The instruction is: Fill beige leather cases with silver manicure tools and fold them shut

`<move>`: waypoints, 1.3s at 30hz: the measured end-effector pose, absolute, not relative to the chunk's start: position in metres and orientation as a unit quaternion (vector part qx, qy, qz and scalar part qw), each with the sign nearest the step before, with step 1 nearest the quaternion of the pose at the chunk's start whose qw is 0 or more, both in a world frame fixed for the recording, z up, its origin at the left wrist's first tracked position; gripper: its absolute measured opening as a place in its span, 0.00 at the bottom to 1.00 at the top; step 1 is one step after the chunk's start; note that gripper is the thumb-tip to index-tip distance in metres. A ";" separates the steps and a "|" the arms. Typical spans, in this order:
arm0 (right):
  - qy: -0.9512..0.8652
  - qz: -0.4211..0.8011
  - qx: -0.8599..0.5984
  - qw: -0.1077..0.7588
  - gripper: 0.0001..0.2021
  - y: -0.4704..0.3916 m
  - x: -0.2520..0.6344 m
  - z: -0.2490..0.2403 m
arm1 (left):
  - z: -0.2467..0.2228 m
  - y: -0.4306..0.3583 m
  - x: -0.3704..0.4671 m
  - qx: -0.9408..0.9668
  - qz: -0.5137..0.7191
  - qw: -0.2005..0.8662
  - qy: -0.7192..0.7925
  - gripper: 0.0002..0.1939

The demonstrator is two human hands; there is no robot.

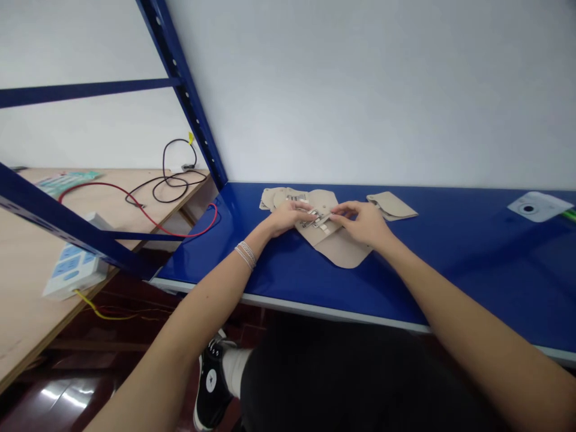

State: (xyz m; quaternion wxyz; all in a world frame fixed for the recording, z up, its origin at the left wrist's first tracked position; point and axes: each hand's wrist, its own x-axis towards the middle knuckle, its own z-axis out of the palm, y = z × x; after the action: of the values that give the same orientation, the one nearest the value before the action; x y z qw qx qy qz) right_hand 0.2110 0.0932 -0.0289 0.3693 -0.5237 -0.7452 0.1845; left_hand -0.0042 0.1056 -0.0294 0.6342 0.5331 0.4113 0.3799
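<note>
Open beige case point(345, 249) lies unfolded on the long blue table point(450, 246), between my hands, as I follow from afar through the head camera. Well to the left of the case stands a wooden table point(27, 252), past a blue metal frame point(187, 96). On that wooden surface, also far left of the case, sits a white power strip point(75, 270). At the case's left side rests my left hand point(287, 219), fingers loosely bent over it; whether they grip anything, I cannot tell. At its right side, my right hand point(360, 221) narrows to a pinch on a slim metal piece point(324, 219). Well to the case's right lies a white packet point(536, 207) marked with a black circle; closer in, just right of the case, is a folded beige pouch point(395, 207). Overlapping beige pieces point(269, 197) show at its far left corner. Smallest, silvery metal pieces point(308, 224) lie on the case, too tiny for me to identify.
</note>
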 end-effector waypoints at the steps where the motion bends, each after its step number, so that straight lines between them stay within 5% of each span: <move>1: -0.742 0.187 -0.522 0.376 0.12 0.092 0.210 -0.029 | -0.029 0.105 -0.004 0.535 0.375 0.635 0.412 0.16; 11: -0.751 0.255 -0.457 0.401 0.20 0.081 0.198 -0.031 | -0.030 0.105 -0.003 0.543 0.384 0.618 0.420 0.13; 17: -0.692 0.159 -0.566 0.419 0.11 0.100 0.227 -0.021 | -0.031 0.109 -0.006 0.508 0.453 0.595 0.428 0.23; 21: -0.646 0.095 -0.678 0.338 0.06 0.114 0.251 -0.020 | -0.032 0.110 -0.009 0.530 0.464 0.582 0.405 0.34; 27: -0.674 0.083 -0.685 0.262 0.08 0.121 0.248 -0.035 | -0.035 0.111 -0.012 0.565 0.434 0.574 0.404 0.26; 39: -0.688 0.030 -0.668 0.280 0.08 0.125 0.238 -0.047 | -0.035 0.106 -0.010 0.603 0.406 0.583 0.362 0.25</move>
State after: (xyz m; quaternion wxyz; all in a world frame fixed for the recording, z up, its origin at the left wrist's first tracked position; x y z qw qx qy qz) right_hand 0.2382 0.1253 -0.0472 0.2803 -0.6684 -0.6883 0.0300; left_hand -0.0102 0.1062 -0.0352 0.5831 0.6034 0.3617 0.4063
